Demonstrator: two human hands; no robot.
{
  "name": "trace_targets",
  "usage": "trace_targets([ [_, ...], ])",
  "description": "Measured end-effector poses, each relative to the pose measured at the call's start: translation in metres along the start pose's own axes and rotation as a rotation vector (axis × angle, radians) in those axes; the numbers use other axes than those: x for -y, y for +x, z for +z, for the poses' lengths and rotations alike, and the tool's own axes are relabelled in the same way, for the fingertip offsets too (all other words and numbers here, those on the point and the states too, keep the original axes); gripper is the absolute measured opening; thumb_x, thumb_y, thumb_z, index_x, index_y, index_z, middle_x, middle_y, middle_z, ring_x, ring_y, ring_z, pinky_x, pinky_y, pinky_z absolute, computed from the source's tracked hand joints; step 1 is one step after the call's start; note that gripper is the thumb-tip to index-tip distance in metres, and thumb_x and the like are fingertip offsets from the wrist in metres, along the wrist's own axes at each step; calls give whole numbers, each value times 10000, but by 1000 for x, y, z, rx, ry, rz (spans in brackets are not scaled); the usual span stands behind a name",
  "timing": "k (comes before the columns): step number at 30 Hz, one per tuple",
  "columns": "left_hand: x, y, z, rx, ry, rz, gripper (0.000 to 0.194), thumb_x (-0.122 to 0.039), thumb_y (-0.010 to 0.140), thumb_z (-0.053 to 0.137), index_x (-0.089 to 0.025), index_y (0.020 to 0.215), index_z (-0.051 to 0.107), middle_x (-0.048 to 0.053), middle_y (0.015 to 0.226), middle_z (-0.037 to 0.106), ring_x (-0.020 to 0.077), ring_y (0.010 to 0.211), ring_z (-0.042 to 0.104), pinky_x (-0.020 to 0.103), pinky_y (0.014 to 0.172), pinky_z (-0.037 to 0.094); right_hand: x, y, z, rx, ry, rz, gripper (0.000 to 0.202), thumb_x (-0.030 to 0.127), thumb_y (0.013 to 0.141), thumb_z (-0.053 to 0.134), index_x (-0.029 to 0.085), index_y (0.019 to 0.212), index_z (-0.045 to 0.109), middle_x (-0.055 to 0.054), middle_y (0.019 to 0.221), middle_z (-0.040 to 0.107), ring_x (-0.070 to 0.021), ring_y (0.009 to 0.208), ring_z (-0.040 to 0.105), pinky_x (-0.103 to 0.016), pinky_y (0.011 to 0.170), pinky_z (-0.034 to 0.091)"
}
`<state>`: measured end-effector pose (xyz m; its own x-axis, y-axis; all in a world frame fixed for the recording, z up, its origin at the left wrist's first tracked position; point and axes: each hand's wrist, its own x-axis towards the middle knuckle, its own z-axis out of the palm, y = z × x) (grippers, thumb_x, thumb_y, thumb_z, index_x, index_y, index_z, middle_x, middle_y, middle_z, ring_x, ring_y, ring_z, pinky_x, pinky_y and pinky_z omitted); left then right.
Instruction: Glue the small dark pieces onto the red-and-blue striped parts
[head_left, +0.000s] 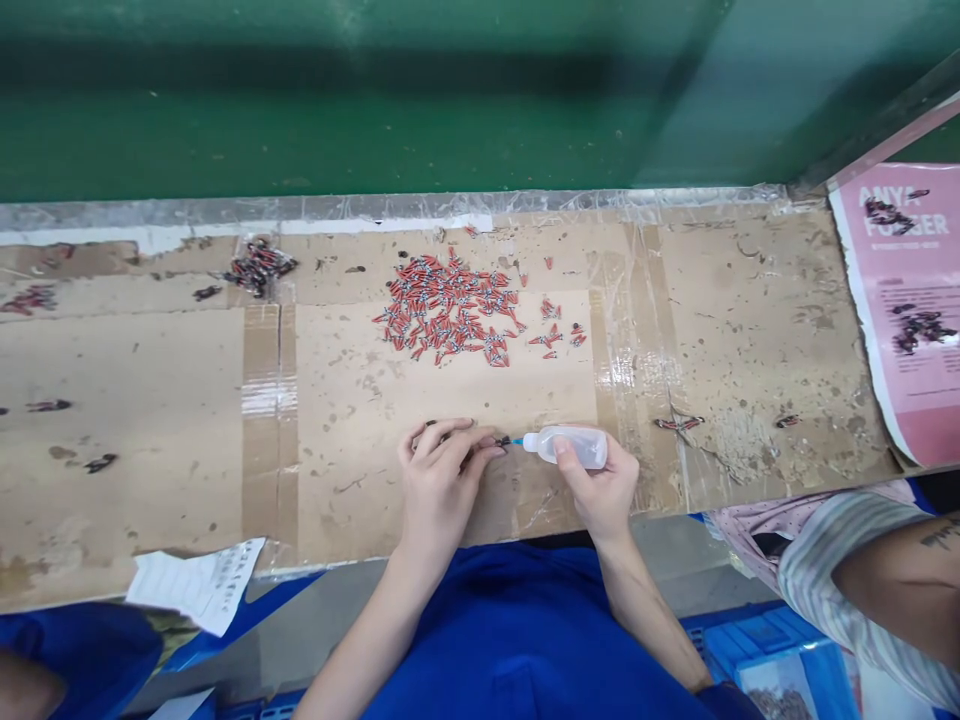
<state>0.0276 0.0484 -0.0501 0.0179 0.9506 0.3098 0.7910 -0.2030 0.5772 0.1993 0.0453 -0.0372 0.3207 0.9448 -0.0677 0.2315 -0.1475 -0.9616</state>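
Observation:
My right hand (604,485) is wrapped round a translucent squeeze bottle (574,447) lying sideways, its thin blue tip pointing left. That tip meets or nearly meets a small dark part (502,441), which my left hand (448,465) pinches between its fingertips. More dark bits show under the left fingers, too small to name. Beyond both hands, a wide pile of small red parts with silvery middles (450,305) lies on the cardboard-covered table (345,390). A few red parts (551,337) lie loose to the right of the pile.
Dark finished-looking parts form a heap (260,267) at the back left. Other parts (679,424) lie to the right, and some rest on a pink sheet (892,330). A crumpled paper (196,582) hangs at the front edge. People sit at both sides; a blue crate (780,650) stands below right.

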Motion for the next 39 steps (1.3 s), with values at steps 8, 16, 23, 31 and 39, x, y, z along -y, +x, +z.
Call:
trace_targets([
  [8, -1, 0, 0, 9, -11, -56, 121, -316, 894, 652, -274, 806, 724, -20, 752, 772, 212, 845, 697, 402, 936, 330, -1, 0, 0, -31, 48, 5, 128, 315, 759, 716, 188, 762, 733, -47, 691, 776, -205, 595, 716, -292, 547, 570],
  [16, -3, 0, 0, 6, 13, -31, 114, -311, 913, 640, -269, 834, 709, -32, 741, 767, 204, 837, 696, 391, 945, 310, 1, 1, 0, 21, 41, -16, 110, 299, 760, 714, 192, 759, 742, -41, 704, 782, -200, 606, 721, -288, 562, 572],
  [23, -2, -2, 1, 20, 17, -16, 95, -282, 914, 640, -259, 847, 704, -25, 753, 764, 209, 854, 671, 402, 942, 301, -7, 0, -1, -56, 69, 19, 151, 341, 759, 720, 190, 745, 721, -25, 655, 748, -184, 573, 679, -284, 533, 541],
  [31, 2, -8, 3, 19, 40, 46, 167, -229, 935, 570, -267, 887, 725, 33, 831, 747, 238, 888, 595, 420, 897, 321, -12, 3, 1, 55, 196, -126, 356, 335, 663, 821, 237, 899, 572, -64, 890, 786, -258, 915, 750, -411, 832, 592],
  [39, 11, -15, -22, -22, -44, 20, 190, -267, 954, 530, -257, 889, 708, 48, 906, 738, 243, 964, 621, 386, 856, 390, -1, 22, -2, 375, -114, -295, 613, 433, 548, 919, 258, 1091, 694, -96, 1140, 708, -277, 1127, 648, -446, 986, 507],
])
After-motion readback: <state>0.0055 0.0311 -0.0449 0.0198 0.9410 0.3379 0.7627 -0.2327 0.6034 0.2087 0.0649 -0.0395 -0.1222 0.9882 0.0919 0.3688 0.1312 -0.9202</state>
